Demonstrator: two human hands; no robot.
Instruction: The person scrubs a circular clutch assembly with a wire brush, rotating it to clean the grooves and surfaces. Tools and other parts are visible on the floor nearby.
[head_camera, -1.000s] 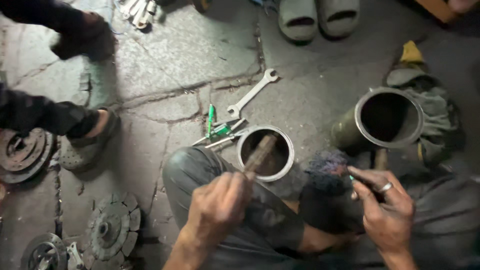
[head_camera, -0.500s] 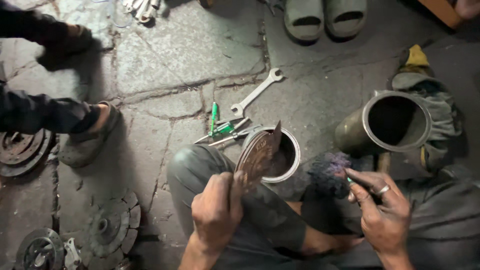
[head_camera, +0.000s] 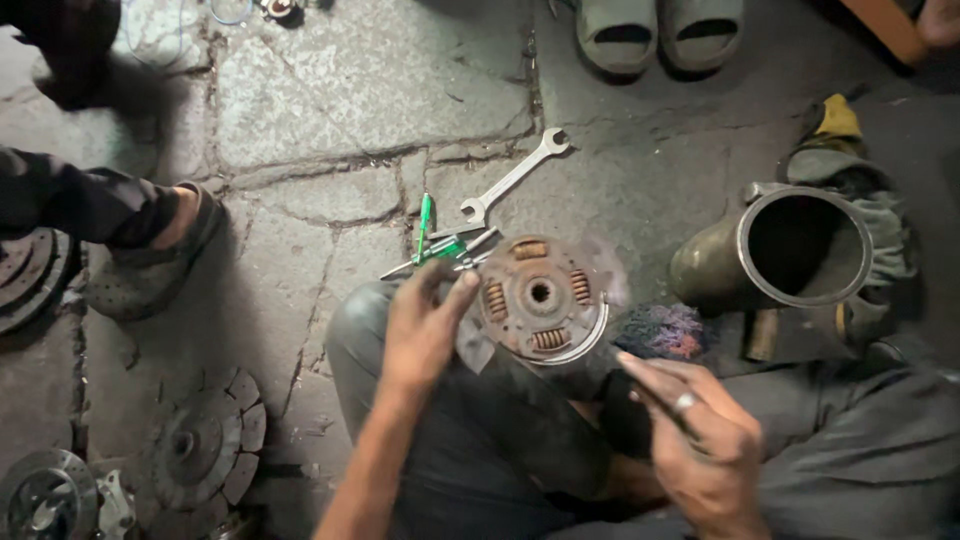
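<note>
1. One rusty clutch disc (head_camera: 541, 296) with four springs is held up over the person's knee, face to the camera, above the stone floor (head_camera: 370, 90).
2. On the floor lie one spanner (head_camera: 513, 178), one green screwdriver (head_camera: 424, 225), one wide metal pipe (head_camera: 790, 250) near the right edge, and two sandals (head_camera: 660, 30) at the top edge.
3. Two more discs (head_camera: 205, 440) lie at the bottom left corner; another stack is cut off at the left edge.
4. The ring under the clutch disc is hidden by it; the disc's right rim is blurred.
5. The left hand (head_camera: 425, 330) pinches the disc's left edge between thumb and fingers.
6. The right hand (head_camera: 700, 450), wearing a ring, is curled shut on a thin dark tool (head_camera: 655, 400), hard to make out, just below the disc.
7. The hands stay apart.
</note>
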